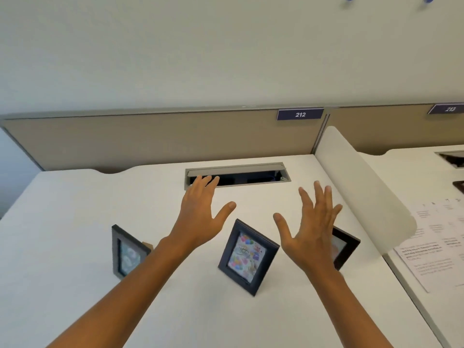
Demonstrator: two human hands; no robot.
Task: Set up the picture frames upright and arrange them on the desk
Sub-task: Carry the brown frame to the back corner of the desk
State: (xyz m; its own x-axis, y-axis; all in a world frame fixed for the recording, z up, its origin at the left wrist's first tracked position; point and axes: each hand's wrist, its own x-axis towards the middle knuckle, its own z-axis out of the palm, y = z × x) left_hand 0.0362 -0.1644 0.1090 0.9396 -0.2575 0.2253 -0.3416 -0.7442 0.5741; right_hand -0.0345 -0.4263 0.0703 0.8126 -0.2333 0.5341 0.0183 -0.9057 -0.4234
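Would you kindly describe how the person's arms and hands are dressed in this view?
Both forearms are bare to the bottom edge of the picture, with no sleeves in view. The left hand and right hand wear no gloves, rings, watch or bracelets that can be seen.

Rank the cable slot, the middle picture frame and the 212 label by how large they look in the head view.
1. Cable slot, the widest.
2. Middle picture frame; it sits nearer the camera, so its place against the slot is unsure.
3. 212 label, clearly smallest.
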